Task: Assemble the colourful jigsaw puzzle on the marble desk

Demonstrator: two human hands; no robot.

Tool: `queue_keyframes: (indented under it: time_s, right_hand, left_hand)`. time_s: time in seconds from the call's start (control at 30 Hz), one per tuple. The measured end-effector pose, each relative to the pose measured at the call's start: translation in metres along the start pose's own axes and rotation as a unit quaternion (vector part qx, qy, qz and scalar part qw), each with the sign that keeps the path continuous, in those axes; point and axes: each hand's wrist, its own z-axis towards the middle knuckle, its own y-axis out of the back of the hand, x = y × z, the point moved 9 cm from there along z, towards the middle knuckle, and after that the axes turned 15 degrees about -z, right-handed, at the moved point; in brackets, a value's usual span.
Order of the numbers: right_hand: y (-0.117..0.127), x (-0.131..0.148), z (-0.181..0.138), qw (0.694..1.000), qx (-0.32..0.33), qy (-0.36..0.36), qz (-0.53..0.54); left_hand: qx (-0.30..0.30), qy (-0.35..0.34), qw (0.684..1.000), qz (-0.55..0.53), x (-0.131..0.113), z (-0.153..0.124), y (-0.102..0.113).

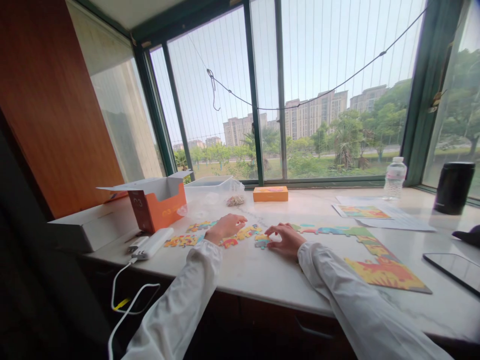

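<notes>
My left hand (226, 228) is low over the loose puzzle pieces, palm down with fingers stretched out and nothing visible in them. Just below it lies a red and yellow piece (229, 243), and to its right are yellow pieces (248, 231). My right hand (286, 241) has its thumb and curved index finger at the right edge of a grey-blue puzzle piece (261, 242) on the table. More loose pieces (183, 241) spread out on the left. On the right, a joined puzzle section (390, 267) forms an L-shaped border with a yellow and red corner.
An orange open box (157, 205), a white power adapter (153, 243) with cables and a clear plastic bin (208, 184) stand left. An orange box (270, 194) is by the window. At right are a picture sheet (362, 212), water bottle (395, 178), black tumbler (453, 188) and phone (455, 270).
</notes>
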Motion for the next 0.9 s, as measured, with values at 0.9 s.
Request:
queue_keyframes:
  time_s: [0.9]
  right_hand:
    - [-0.009, -0.027, -0.001, 0.996, -0.003, -0.083, -0.024]
  left_hand:
    - [-0.128, -0.024, 0.991, -0.018, -0.022, -0.007, 0.008]
